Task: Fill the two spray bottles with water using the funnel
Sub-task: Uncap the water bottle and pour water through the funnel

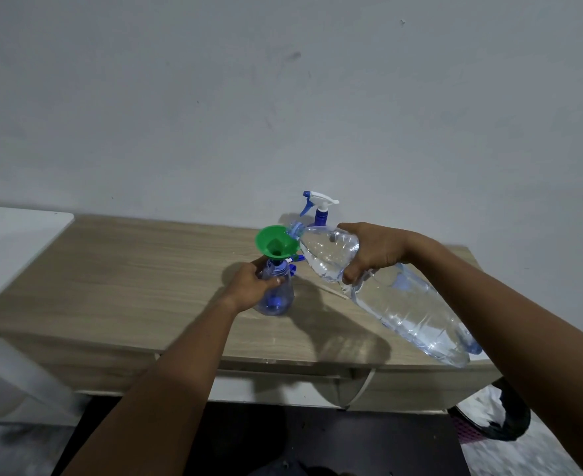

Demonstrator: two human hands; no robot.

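One bottle under the funnel, the other not yet opened

Two spray bottles are on the wooden table [128, 269]. The near spray bottle [278, 298] stands upright with no head on it, and the green funnel [276, 242] sits in its neck. The left hand [254, 285] grasps this bottle around the upper part, fingers curled on it, to keep it steady. The right hand [369, 252] grasps the large water bottle [403, 304] near its shoulder; this bottle is tilted down to the left, with its open mouth touching or just over the rim of the funnel — I cannot tell which. The far spray bottle [319, 209] stands behind, near the wall, with its white and blue trigger head on.

So the step in hand is, I judge, the pouring into the first bottle. Whether water runs now I cannot see, and the level inside looks low.

The next move calls for a slow tilt of the large bottle, so that the stream falls in the middle of the funnel and not over its rim. This bottle looks heavy and soft, held by one hand only — a squeeze can send a sudden gush. After this, the far bottle needs its head unscrewed and the funnel moved to it
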